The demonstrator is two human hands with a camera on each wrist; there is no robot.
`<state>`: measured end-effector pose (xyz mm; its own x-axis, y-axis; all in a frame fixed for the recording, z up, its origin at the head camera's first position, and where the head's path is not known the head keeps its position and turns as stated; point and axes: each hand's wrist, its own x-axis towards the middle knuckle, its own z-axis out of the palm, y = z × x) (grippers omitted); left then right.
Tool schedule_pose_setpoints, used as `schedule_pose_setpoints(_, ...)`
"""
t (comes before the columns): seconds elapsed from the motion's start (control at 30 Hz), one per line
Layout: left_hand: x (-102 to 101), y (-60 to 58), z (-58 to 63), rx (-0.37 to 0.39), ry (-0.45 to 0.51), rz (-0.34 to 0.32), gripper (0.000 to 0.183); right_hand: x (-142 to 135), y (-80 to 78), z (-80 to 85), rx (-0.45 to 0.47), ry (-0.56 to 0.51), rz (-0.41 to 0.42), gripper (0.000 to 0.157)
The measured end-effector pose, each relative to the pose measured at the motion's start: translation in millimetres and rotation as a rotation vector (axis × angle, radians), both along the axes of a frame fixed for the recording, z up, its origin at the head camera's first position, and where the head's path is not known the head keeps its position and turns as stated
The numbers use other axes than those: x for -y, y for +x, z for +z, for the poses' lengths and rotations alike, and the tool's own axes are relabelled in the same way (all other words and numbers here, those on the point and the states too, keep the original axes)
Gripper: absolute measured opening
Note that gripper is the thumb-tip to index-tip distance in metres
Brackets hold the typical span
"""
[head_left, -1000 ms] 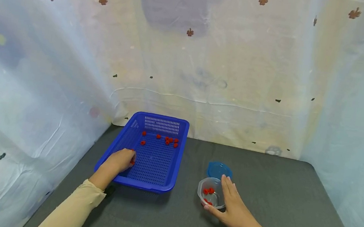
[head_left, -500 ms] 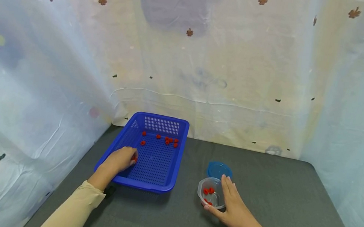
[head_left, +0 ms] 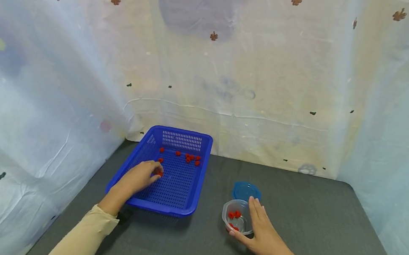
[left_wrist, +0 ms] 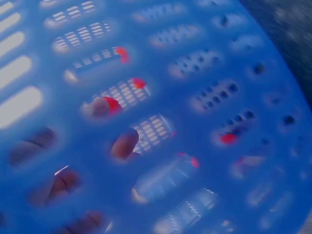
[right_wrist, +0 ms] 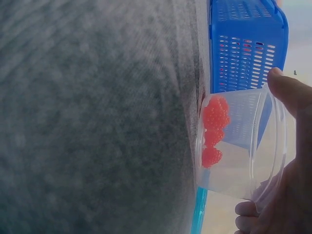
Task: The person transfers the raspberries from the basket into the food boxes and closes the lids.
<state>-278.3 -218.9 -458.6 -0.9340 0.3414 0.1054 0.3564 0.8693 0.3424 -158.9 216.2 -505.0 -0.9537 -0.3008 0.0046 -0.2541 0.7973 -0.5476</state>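
Note:
My left hand (head_left: pixel 139 176) is over the near left part of a blue slotted plastic basket (head_left: pixel 204 174). Its fingertips pinch a red raspberry (head_left: pixel 160 174). Through the basket's slots, the left wrist view shows blurred fingers and a raspberry (left_wrist: pixel 113 105) at the fingertips. More raspberries (head_left: pixel 192 157) lie on the basket floor toward the back. On the right, my right hand (head_left: pixel 265 237) holds a clear plastic tub (head_left: pixel 225 211) by its rim, thumb on the near side and fingers on the far side. Several raspberries (right_wrist: pixel 214 114) rest on the tub's bottom.
A blue round lid (head_left: pixel 245 191) lies on the dark grey table (head_left: pixel 294 206) just behind the tub. Patterned cloth (head_left: pixel 254 65) hangs behind the table and along both sides. The basket stands near the table's back left corner.
My left hand has moved right and slightly away inside the basket, the raspberry travelling with its fingertips. The right hand and tub have stayed in place.

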Motion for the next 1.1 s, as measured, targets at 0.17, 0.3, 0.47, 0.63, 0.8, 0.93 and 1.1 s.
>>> schedule_pose_setpoints(0.17,-12.3,5.6,10.2,-0.017,0.000,0.000,0.014,-0.1,-0.2,-0.6,0.003,-0.010,0.002,0.127)
schedule_pose_setpoints(0.3,-20.2,10.5,16.7,-0.029,0.012,-0.012,0.015,-0.4,-0.5,-1.5,-0.002,-0.016,0.005,0.127)
schedule_pose_setpoints(0.47,-27.8,13.8,18.7,-0.047,0.040,-0.032,0.015,-0.7,-0.7,-1.9,-0.012,-0.020,0.008,0.126)
schedule_pose_setpoints(0.63,-35.5,17.6,20.5,-0.056,0.067,-0.047,0.016,-0.7,-0.2,-2.0,-0.020,-0.021,0.010,0.126)
schedule_pose_setpoints(0.8,-44.3,24.8,26.4,-0.071,0.099,-0.068,0.019,-0.6,-0.1,-2.4,-0.026,-0.028,0.011,0.126)
schedule_pose_setpoints(0.93,-52.1,29.5,30.0,-0.079,0.129,-0.090,0.019,-0.7,-0.2,-2.3,-0.023,-0.029,0.010,0.126)
schedule_pose_setpoints(1.1,-63.4,36.0,34.7,-0.087,0.135,-0.111,0.020,-1.3,-0.6,-2.4,-0.013,-0.018,0.006,0.127)
